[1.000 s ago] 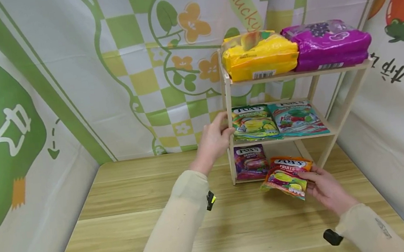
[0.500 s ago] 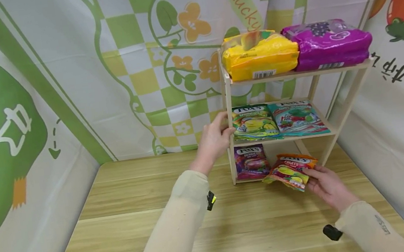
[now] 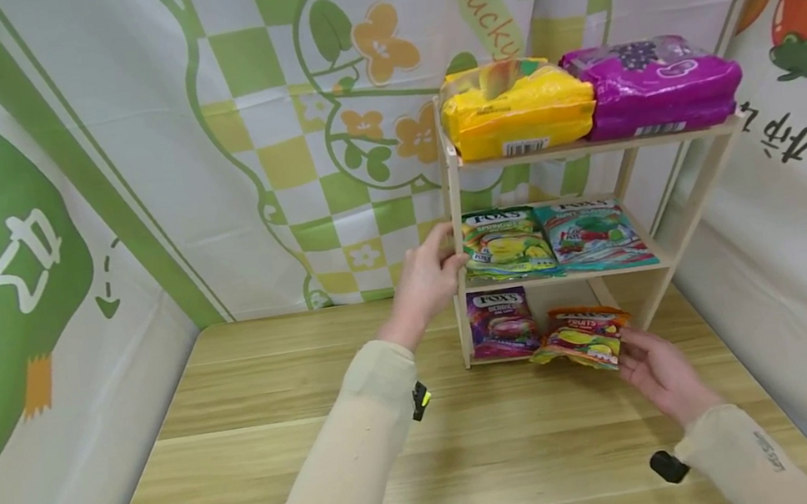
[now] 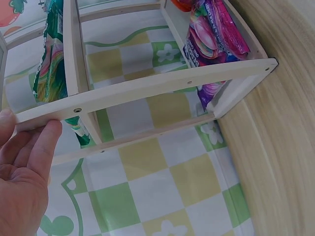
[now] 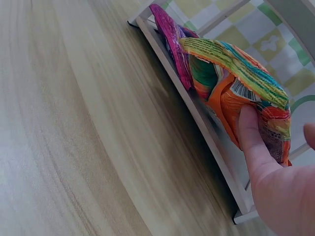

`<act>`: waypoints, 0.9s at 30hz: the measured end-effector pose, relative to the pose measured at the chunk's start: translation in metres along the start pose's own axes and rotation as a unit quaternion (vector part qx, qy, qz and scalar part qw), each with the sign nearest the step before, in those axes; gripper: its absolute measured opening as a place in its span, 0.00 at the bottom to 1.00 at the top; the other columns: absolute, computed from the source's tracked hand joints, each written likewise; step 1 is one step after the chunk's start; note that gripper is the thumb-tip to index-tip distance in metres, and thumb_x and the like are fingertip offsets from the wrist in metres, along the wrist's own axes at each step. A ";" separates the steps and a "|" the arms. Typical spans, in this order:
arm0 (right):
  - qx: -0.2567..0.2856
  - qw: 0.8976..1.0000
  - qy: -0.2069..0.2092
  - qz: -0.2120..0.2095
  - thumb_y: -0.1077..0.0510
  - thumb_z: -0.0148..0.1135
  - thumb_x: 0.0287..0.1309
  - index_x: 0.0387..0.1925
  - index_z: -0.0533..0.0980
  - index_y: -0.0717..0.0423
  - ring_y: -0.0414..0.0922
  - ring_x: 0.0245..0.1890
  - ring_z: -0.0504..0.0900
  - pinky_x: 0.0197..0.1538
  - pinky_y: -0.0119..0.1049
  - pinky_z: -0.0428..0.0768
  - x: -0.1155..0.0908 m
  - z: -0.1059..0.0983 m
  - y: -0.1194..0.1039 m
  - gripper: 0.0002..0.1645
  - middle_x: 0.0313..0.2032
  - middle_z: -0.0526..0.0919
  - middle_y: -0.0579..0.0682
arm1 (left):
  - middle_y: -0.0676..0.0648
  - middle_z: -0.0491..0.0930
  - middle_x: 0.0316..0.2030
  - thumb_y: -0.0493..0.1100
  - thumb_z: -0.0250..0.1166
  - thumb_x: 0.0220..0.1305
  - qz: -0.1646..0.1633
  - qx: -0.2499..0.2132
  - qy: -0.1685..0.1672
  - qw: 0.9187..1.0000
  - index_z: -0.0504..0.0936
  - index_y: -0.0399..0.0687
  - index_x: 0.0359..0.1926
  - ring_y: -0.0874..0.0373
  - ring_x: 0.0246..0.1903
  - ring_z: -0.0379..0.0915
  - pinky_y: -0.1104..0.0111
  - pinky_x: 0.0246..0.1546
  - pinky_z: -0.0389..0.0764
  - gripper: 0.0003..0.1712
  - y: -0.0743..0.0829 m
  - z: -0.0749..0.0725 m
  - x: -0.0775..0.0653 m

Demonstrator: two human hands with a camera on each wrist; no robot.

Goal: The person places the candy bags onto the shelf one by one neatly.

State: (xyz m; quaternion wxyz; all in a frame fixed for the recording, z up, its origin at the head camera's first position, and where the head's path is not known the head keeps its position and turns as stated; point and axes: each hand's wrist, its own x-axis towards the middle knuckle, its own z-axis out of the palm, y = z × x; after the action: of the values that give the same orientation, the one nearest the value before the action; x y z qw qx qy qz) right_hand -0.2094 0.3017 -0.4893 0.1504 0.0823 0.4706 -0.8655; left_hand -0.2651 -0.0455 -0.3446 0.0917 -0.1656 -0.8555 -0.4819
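Observation:
My left hand (image 3: 426, 283) grips the left front upright of a wooden shelf rack (image 3: 452, 195), thumb and fingers on either side; the left wrist view shows this hand (image 4: 24, 167) at the edge of the side frame. At the bottom shelf, my right hand (image 3: 661, 376) supports an orange Fox's Fruits candy bag (image 3: 582, 338) at its right end. The bag tilts, overhanging the shelf's front edge. In the right wrist view a straight finger (image 5: 252, 135) presses the bag's back, and another fingertip stands apart from it. Left of it lies a purple Fox's Berries bag (image 3: 501, 324).
On the middle shelf lie a green bag (image 3: 509, 247) and a teal bag (image 3: 594, 235). Yellow (image 3: 518, 112) and purple (image 3: 656, 91) packs sit on top. The rack stands at the back right of a wooden table (image 3: 256, 405), before printed cloth walls.
The orange candy bag has moved back and right, toward the bottom shelf, and tipped flatter. My right thumb has come off its front. My left hand stays on the rack.

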 end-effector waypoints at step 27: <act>-0.068 0.986 -0.093 -0.123 0.73 0.47 0.73 0.79 0.25 0.54 0.35 0.65 0.72 0.65 0.31 0.75 -0.011 0.014 0.013 0.51 0.80 0.26 0.61 | 0.35 0.85 0.52 0.36 0.63 0.72 0.001 0.000 0.001 1.000 0.71 0.46 0.68 0.46 0.52 0.85 0.62 0.48 0.87 0.25 0.000 0.000 -0.001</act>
State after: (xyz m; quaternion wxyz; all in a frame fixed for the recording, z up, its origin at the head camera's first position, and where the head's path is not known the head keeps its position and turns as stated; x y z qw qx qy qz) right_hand -0.1944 0.2856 -0.4891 0.0910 -0.0669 0.5187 -0.8475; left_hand -0.2641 -0.0459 -0.3446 0.0929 -0.1657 -0.8555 -0.4817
